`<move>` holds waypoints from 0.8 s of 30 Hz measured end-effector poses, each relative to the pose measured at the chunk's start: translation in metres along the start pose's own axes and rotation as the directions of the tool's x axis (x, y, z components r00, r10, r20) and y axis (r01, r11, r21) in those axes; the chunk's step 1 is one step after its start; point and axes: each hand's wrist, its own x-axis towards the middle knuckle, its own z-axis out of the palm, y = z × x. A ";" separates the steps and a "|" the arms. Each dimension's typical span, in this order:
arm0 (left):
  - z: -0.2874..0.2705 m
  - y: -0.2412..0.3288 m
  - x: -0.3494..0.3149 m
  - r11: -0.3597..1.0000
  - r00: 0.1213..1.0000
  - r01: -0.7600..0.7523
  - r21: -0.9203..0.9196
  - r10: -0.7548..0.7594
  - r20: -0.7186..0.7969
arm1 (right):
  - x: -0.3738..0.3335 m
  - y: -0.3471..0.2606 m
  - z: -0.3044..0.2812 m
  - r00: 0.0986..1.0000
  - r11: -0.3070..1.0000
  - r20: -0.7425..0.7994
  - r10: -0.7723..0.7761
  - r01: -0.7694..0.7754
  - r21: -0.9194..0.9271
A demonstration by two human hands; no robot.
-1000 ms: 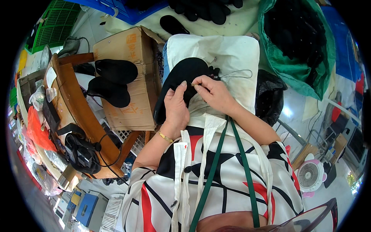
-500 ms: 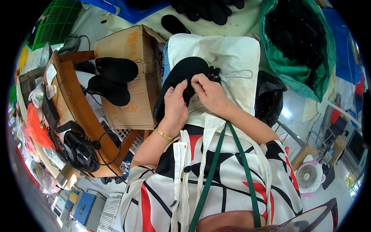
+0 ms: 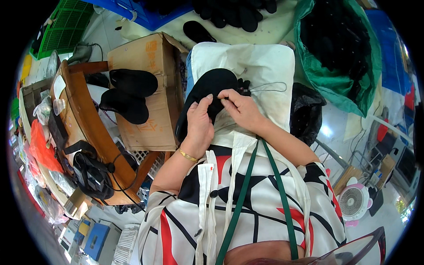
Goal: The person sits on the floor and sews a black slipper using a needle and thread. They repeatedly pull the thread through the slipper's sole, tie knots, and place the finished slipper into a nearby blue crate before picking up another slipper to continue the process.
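A black cloth shoe (image 3: 218,80) lies slanted over the white cloth (image 3: 274,62) on my lap, its rounded end pointing away from me. My left hand (image 3: 201,118) grips the shoe's near side, thumb up on top. Right beside that thumb, the fingers of my right hand (image 3: 238,107) are pinched together at the shoe's edge; whatever they hold is too small to make out. To the right of the shoe rest a small dark bunch (image 3: 243,86) and a thin looped wire or thread (image 3: 274,85).
On the left, a cardboard box (image 3: 150,128) carries a pair of black shoes (image 3: 126,106), beside a wooden table (image 3: 90,119) with bags. A black plastic bag (image 3: 304,110) and a green sack (image 3: 369,79) of black pieces stand right. A blue crate (image 3: 152,20) sits at the far side.
My right hand's pinched fingertips have shifted slightly against the shoe's edge, close to the left thumb. The whole view has tilted a little; the shoe stays in my left hand.
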 end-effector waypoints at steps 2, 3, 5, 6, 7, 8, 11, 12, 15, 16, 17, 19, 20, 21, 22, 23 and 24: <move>0.008 0.002 -0.004 0.994 0.999 -0.007 0.110 0.013 -0.050 | 0.003 -0.001 -0.001 0.998 0.999 -0.038 0.044 -0.045 -0.022; 0.013 0.004 -0.010 0.985 0.998 -0.019 0.172 0.029 -0.061 | 0.001 -0.005 0.003 0.998 0.998 -0.064 0.029 -0.033 -0.051; 0.011 -0.002 -0.009 0.988 0.999 -0.050 0.145 0.050 0.004 | 0.005 -0.022 -0.001 0.992 0.993 -0.105 0.068 -0.078 -0.087; 0.012 -0.003 -0.009 0.987 0.996 -0.078 0.141 0.072 0.049 | 0.006 -0.028 -0.003 0.984 0.987 -0.105 0.142 -0.149 -0.065; 0.017 -0.004 -0.013 0.970 0.994 -0.106 0.219 0.102 0.033 | 0.009 -0.021 0.000 0.989 0.993 -0.102 0.111 -0.114 -0.033; 0.005 -0.014 -0.003 0.945 0.984 -0.175 0.276 0.158 0.081 | 0.015 -0.016 -0.002 0.994 0.997 -0.079 0.071 -0.071 0.000; 0.010 -0.012 -0.011 0.957 0.978 -0.189 0.222 0.164 0.128 | 0.024 -0.021 -0.021 0.987 0.993 0.130 0.092 -0.083 -0.080; 0.013 -0.015 -0.009 0.957 0.973 -0.203 0.209 0.174 0.149 | 0.025 -0.017 -0.028 0.991 0.980 0.129 0.037 -0.011 -0.199; 0.009 -0.022 -0.009 0.929 0.929 -0.307 0.208 0.245 0.277 | 0.019 -0.032 -0.040 0.998 0.946 0.018 -0.056 0.059 -0.318; 0.009 -0.024 -0.010 0.918 0.922 -0.319 0.234 0.244 0.300 | 0.016 -0.032 -0.041 0.992 0.943 -0.024 -0.127 0.113 -0.314; 0.006 -0.026 -0.009 0.907 0.915 -0.333 0.257 0.244 0.322 | 0.015 -0.025 -0.035 0.995 0.948 0.025 -0.095 0.098 -0.303; 0.004 -0.028 -0.007 0.884 0.908 -0.352 0.309 0.242 0.342 | 0.009 -0.016 -0.028 0.994 0.958 -0.002 -0.111 0.106 -0.267; 0.005 -0.027 -0.006 0.865 0.902 -0.364 0.346 0.235 0.362 | 0.008 -0.010 -0.026 0.993 0.962 -0.018 -0.116 0.108 -0.249; 0.006 -0.027 -0.005 0.844 0.896 -0.376 0.381 0.227 0.382 | 0.010 0.001 -0.023 0.955 0.925 -0.152 -0.256 0.196 -0.324; 0.006 -0.027 -0.007 0.823 0.891 -0.391 0.413 0.227 0.393 | 0.014 0.000 -0.024 0.940 0.959 -0.252 -0.229 0.173 -0.226; 0.007 -0.027 -0.009 0.810 0.888 -0.404 0.424 0.236 0.394 | 0.022 0.000 -0.027 0.919 0.980 -0.347 -0.189 0.155 -0.122; 0.010 -0.027 -0.011 0.798 0.885 -0.416 0.436 0.245 0.396 | 0.026 0.001 -0.031 0.890 0.989 -0.435 -0.138 0.145 -0.016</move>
